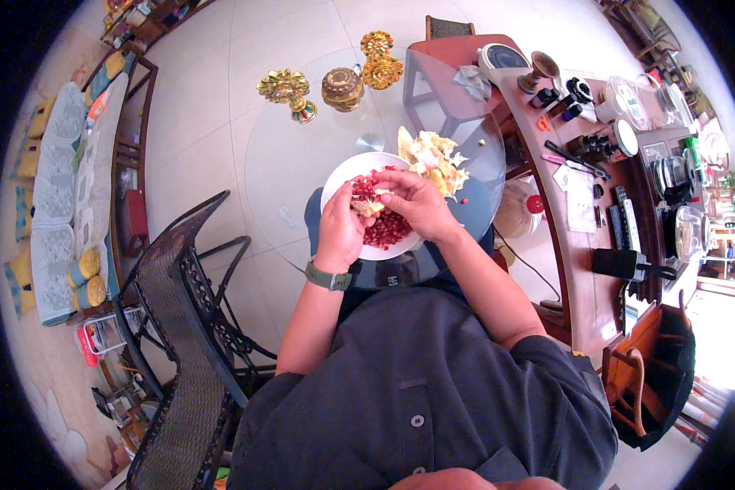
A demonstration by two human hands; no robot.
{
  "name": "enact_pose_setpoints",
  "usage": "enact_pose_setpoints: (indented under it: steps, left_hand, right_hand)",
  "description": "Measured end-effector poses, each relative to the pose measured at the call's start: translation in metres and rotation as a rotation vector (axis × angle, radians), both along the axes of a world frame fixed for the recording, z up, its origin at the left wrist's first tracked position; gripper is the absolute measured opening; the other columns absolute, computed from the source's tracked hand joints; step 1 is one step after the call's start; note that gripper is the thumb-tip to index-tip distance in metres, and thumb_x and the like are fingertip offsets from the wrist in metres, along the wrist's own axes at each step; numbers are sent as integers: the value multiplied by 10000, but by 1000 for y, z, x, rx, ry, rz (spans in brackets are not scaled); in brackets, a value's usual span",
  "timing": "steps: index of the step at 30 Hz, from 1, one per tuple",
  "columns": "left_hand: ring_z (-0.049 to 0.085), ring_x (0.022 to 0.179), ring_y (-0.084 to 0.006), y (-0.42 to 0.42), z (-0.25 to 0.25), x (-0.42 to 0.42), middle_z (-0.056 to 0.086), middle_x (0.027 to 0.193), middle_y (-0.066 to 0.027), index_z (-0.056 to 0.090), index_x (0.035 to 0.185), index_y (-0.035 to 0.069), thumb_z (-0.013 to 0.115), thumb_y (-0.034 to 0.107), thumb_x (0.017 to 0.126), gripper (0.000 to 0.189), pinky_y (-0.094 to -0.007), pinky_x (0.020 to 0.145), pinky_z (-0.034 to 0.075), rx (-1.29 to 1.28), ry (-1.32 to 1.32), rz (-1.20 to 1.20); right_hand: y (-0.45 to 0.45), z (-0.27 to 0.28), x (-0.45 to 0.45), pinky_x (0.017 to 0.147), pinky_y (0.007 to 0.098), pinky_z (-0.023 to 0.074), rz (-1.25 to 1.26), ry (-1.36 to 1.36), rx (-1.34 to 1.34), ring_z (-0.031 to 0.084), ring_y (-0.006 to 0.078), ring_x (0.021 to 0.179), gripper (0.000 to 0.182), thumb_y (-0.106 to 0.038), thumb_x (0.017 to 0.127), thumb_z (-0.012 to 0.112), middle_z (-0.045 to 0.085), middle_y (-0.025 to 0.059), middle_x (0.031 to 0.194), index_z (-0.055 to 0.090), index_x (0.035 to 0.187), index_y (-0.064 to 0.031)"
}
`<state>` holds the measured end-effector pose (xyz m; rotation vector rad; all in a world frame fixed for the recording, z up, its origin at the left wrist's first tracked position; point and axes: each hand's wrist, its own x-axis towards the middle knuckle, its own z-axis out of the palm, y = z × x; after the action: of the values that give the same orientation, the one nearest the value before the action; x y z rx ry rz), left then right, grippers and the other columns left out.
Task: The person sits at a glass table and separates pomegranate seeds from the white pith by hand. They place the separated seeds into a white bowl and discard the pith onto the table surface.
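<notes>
A piece of pomegranate (366, 205), pale rind with red arils showing, is held above a white plate (337, 174). My left hand (338, 229) grips it from the left side; a watch with a green strap circles that wrist. From the right, my right hand (418, 205) has its thumb and fingers on the same piece. Loose red pomegranate arils (387, 233) lie heaped on the plate beneath my hands. Just beyond the plate's right edge sits a pile of torn pomegranate rind and membrane (433, 160).
The plate stands on a round glass table (269, 177). Gold ornaments (285, 89) and a round lidded pot (342, 89) stand at its far side. A crumpled tissue (473, 82) lies far right. Left is a woven chair (190, 367); right, a cluttered wooden table (579, 245).
</notes>
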<state>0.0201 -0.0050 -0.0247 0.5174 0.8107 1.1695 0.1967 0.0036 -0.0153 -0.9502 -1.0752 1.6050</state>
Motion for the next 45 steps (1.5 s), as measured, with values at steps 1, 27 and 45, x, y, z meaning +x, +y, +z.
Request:
enact_pose_setpoints:
  steps: [1, 27, 45]
  left_hand:
    - [674, 946, -146, 0, 5, 1, 692, 1143, -76, 604, 1270, 26, 412, 306, 1116, 373, -268, 672, 543, -27, 18, 4]
    - [693, 1044, -295, -1, 14, 2, 725, 1124, -196, 671, 1203, -28, 478, 356, 1102, 441, -382, 924, 521, 269, 1100, 70]
    - [642, 987, -176, -1, 14, 9, 680, 1081, -116, 636, 1140, -21, 428, 266, 1110, 356, -338, 885, 519, 344, 900, 63]
  right_hand:
    - [-1, -2, -1, 873, 279, 576, -8, -3, -7, 681, 100, 1008, 335, -48, 973, 692, 721, 49, 1110, 649, 1303, -13]
    - [-16, -9, -9, 870, 402, 562, 3, -446, 38, 729, 304, 980, 342, -248, 983, 640, 743, 171, 1040, 675, 1222, -7]
    - [-5, 4, -18, 956, 421, 493, -4, -499, 297, 648, 360, 1079, 271, -154, 1049, 502, 682, 217, 1126, 634, 1225, 5]
